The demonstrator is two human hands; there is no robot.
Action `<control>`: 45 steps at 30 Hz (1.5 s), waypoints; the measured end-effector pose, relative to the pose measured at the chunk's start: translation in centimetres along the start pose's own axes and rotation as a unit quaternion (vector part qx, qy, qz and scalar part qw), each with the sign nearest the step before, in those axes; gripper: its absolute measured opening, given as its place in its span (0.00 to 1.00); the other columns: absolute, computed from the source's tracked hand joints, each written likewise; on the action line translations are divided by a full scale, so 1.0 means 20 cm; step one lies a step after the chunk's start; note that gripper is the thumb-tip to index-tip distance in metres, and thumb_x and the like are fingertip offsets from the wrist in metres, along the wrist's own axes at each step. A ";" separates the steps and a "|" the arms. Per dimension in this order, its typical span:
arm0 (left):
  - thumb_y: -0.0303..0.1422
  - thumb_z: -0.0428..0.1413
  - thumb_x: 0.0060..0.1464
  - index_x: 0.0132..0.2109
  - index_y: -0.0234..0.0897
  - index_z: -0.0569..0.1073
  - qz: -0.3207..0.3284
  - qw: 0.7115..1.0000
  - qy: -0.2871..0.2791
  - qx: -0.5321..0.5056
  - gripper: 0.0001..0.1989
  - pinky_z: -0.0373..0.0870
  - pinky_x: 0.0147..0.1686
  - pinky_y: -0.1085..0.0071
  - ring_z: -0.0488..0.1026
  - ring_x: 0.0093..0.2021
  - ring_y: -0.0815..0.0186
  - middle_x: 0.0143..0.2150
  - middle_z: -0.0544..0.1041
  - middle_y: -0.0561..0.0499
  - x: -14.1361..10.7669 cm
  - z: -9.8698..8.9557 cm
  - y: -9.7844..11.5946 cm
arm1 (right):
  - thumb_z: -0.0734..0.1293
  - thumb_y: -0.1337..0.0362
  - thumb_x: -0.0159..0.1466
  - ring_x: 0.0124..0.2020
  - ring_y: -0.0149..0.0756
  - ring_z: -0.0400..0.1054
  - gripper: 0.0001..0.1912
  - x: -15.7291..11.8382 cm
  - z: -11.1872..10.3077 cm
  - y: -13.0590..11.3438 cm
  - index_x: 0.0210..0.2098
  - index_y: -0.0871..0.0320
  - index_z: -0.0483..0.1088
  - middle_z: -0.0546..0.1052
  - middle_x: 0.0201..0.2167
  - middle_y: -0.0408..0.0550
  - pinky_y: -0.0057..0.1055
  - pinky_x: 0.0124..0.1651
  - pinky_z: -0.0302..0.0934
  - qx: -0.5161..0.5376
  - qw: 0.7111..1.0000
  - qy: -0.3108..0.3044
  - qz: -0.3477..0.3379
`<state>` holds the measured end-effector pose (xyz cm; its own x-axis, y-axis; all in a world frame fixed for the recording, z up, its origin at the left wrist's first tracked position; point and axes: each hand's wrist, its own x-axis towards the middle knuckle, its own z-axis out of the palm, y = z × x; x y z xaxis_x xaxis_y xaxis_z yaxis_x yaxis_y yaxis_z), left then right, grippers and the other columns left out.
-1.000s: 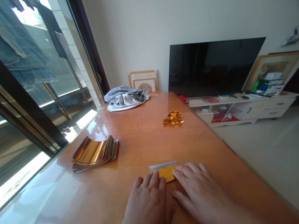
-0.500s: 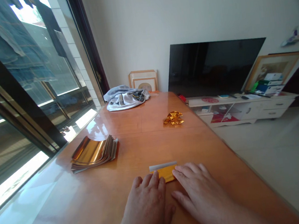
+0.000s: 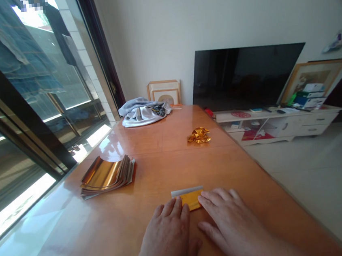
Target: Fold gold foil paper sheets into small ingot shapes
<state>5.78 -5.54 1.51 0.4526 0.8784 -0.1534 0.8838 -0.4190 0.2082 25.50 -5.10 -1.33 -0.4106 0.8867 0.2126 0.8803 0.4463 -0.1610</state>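
A small folded sheet of gold foil paper (image 3: 192, 200) lies flat on the wooden table, with a pale grey strip along its far edge. My left hand (image 3: 169, 226) rests its fingertips on the paper's left end, palm down. On the right end press the fingertips of my right hand (image 3: 229, 213), its thumb apart and lying on the table. Both hands have their fingers stretched out, and neither grips the paper. To the left sits a curved stack of gold foil sheets (image 3: 107, 175). Farther off stands a crumpled or folded gold foil piece (image 3: 199, 135).
Bundled grey cloth (image 3: 143, 112) lies at the table's far end, near small picture frames (image 3: 164, 91). Left of the table are glass windows. A large television (image 3: 248, 79) stands on a white cabinet (image 3: 292, 123) beyond the table's right edge.
Almost nothing differs. Both hands and the gold paper appear very slightly lower in the view, with the fingers still on the paper.
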 end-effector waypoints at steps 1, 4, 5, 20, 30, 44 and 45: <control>0.46 0.51 0.60 0.64 0.37 0.70 -0.001 1.000 -0.002 -0.003 0.29 0.57 0.67 0.49 0.61 0.68 0.49 0.69 0.64 0.40 0.00 0.00 0.00 | 0.67 0.57 0.66 0.53 0.49 0.67 0.20 0.00 0.00 0.00 0.56 0.54 0.73 0.76 0.55 0.51 0.48 0.57 0.57 0.000 1.000 -0.004 -0.001; 0.46 0.53 0.58 0.65 0.36 0.68 0.002 1.000 -0.003 -0.005 0.31 0.56 0.68 0.50 0.61 0.68 0.49 0.69 0.64 0.40 0.00 -0.02 0.00 | 0.66 0.55 0.67 0.54 0.50 0.66 0.23 -0.01 0.00 0.00 0.59 0.54 0.71 0.75 0.57 0.51 0.49 0.58 0.56 -0.004 1.000 -0.019 0.000; 0.47 0.54 0.58 0.66 0.36 0.68 0.003 1.000 -0.003 -0.003 0.32 0.55 0.68 0.50 0.61 0.68 0.49 0.69 0.63 0.39 0.00 -0.02 0.00 | 0.65 0.54 0.67 0.55 0.51 0.66 0.23 -0.01 0.00 0.00 0.60 0.54 0.70 0.75 0.57 0.52 0.49 0.58 0.56 -0.006 1.000 -0.023 0.001; 0.56 0.54 0.54 0.65 0.43 0.67 0.036 0.998 0.053 0.013 0.37 0.51 0.66 0.44 0.63 0.66 0.47 0.66 0.68 0.39 -0.01 0.03 -0.02 | 0.64 0.50 0.67 0.65 0.54 0.58 0.29 -0.02 -0.06 -0.01 0.64 0.54 0.67 0.66 0.66 0.54 0.57 0.63 0.52 0.007 0.996 -0.085 0.013; 0.53 0.58 0.52 0.66 0.51 0.64 0.053 0.997 0.041 0.024 0.36 0.54 0.63 0.44 0.67 0.61 0.48 0.61 0.72 0.43 -0.03 -0.05 0.02 | 0.61 0.44 0.67 0.71 0.58 0.46 0.34 -0.03 -0.13 -0.01 0.68 0.52 0.61 0.61 0.69 0.54 0.63 0.67 0.41 0.034 0.990 -0.136 0.010; 0.58 0.57 0.49 0.62 0.48 0.71 0.061 0.995 0.056 0.052 0.36 0.59 0.59 0.48 0.71 0.55 0.47 0.55 0.75 0.41 -0.03 -0.05 0.01 | 0.61 0.41 0.65 0.73 0.59 0.38 0.39 -0.05 -0.13 -0.01 0.68 0.55 0.60 0.59 0.70 0.57 0.62 0.68 0.38 0.008 0.990 -0.142 -0.012; 0.59 0.57 0.49 0.61 0.48 0.71 0.061 0.995 0.057 0.052 0.36 0.59 0.58 0.48 0.71 0.54 0.47 0.55 0.75 0.41 -0.03 -0.05 0.01 | 0.61 0.40 0.65 0.73 0.59 0.38 0.39 -0.05 -0.13 0.00 0.68 0.55 0.60 0.59 0.70 0.57 0.62 0.68 0.37 0.009 0.990 -0.143 -0.014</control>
<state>5.59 -5.95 2.69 0.5466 0.8371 -0.0209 0.8330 -0.5410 0.1164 26.54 -6.33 0.97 -0.4871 0.8709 -0.0648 0.8646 0.4705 -0.1766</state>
